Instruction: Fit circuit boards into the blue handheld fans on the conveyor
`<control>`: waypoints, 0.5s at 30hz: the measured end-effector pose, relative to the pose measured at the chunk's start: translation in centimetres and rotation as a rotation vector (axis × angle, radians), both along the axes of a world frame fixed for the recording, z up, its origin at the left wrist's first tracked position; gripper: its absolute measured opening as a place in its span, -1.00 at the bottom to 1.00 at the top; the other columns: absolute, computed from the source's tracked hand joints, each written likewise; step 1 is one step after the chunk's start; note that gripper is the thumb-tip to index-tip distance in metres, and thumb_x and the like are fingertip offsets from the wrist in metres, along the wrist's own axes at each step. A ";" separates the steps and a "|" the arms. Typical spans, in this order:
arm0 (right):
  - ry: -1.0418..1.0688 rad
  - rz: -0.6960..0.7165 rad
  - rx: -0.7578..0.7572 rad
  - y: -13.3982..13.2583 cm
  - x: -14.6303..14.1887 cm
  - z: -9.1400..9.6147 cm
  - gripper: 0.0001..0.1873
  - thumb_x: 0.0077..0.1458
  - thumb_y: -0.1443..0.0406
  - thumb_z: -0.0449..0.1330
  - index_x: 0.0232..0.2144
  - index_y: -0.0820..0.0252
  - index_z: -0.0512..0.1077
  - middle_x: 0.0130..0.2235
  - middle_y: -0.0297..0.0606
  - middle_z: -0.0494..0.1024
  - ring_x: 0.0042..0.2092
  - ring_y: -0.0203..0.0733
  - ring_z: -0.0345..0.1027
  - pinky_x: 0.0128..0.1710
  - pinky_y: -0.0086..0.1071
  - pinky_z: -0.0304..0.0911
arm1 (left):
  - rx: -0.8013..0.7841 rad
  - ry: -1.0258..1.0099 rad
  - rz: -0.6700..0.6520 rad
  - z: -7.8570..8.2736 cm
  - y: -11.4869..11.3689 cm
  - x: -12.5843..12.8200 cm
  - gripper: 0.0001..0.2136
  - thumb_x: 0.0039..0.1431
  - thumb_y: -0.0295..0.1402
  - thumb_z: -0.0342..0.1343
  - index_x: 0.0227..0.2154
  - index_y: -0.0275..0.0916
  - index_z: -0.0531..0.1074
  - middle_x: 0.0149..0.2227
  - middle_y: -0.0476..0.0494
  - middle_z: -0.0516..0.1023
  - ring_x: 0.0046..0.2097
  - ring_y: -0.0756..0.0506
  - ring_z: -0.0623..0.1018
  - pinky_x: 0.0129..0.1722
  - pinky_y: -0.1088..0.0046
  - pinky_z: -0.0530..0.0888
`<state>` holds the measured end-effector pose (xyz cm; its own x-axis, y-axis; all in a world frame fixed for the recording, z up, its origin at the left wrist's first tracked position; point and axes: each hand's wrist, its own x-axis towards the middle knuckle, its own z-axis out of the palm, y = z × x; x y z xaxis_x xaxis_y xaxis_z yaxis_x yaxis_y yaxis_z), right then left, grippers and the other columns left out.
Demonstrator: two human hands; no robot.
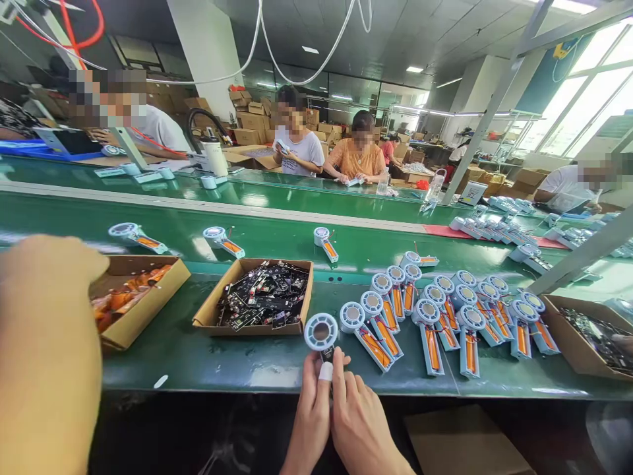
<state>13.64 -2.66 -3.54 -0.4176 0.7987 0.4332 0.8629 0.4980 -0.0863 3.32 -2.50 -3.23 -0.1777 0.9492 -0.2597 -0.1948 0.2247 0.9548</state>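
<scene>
At the table's front edge, my left hand [312, 410] is closed around the handle of a light-blue handheld fan housing [321, 332], its round head pointing away from me. A white cover sits on my left thumb. My right hand [360, 417] is closed against the same handle from the right, its index finger extended along it. A small black circuit board [327, 355] shows in the handle just below the head; my fingers hide the rest. Right of my hands lie several similar fan housings [431, 336] with orange batteries in their open handles.
A cardboard box of black circuit boards [202, 319] stands ahead, and a box of orange batteries [171, 277] farther left. Another person's blurred arm [47, 356] reaches in from the left. Another box of boards [561, 330] stands right. Fan housings dot the green conveyor [267, 231]; people sit beyond.
</scene>
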 end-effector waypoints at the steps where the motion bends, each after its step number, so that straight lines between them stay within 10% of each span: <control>1: 0.029 -0.009 0.003 0.1 0.0 -0.4 -0.17 0.13 0.54 -0.06 0.42 0.42 -0.20 -0.28 -0.03 0.58 -0.42 -0.01 0.51 -0.53 -0.32 0.40 | 0.011 0.035 -0.009 0.3 0.1 0.0 -0.44 0.22 0.02 0.04 0.17 -0.19 0.24 0.13 -0.39 0.55 0.21 -0.30 0.49 0.21 0.11 0.34; 8: 0.127 -0.102 0.079 2.2 0.1 -2.6 -0.24 0.26 0.50 -0.10 0.44 0.33 -0.21 -0.26 -0.02 0.57 -0.29 0.09 0.52 -0.29 -0.10 0.49 | 0.179 0.728 -0.158 5.2 3.0 -4.7 -0.76 0.24 -0.21 -0.02 -0.29 -0.10 0.55 -0.40 -0.19 0.65 -0.33 -0.26 0.63 -0.28 0.31 0.46; 11: 0.155 -0.094 0.147 3.5 -0.9 -3.2 -0.24 0.26 0.52 -0.09 0.45 0.29 -0.21 0.08 0.17 0.51 0.05 0.20 0.45 -0.02 0.03 0.44 | 0.271 1.294 0.075 8.3 6.4 -8.2 -0.65 0.32 -0.30 -0.19 -0.20 -0.18 0.53 -0.22 -0.31 0.63 -0.14 -0.30 0.60 -0.14 0.25 0.45; 15: 0.193 -0.013 0.076 3.9 -1.7 -2.8 -0.24 0.24 0.47 -0.02 0.43 0.39 -0.16 0.23 0.20 0.38 0.21 0.20 0.34 0.09 0.02 0.40 | 0.296 1.384 -0.048 10.4 12.0 -10.4 -0.75 0.18 -0.44 -0.06 -0.34 -0.25 0.55 -0.28 -0.39 0.57 -0.08 -0.38 0.54 -0.05 0.11 0.42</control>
<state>11.92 1.20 -6.32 -0.3109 0.7656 0.5632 0.8405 0.4982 -0.2132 -7.09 9.46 7.21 -0.0873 0.9494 0.3016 0.9253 -0.0349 0.3775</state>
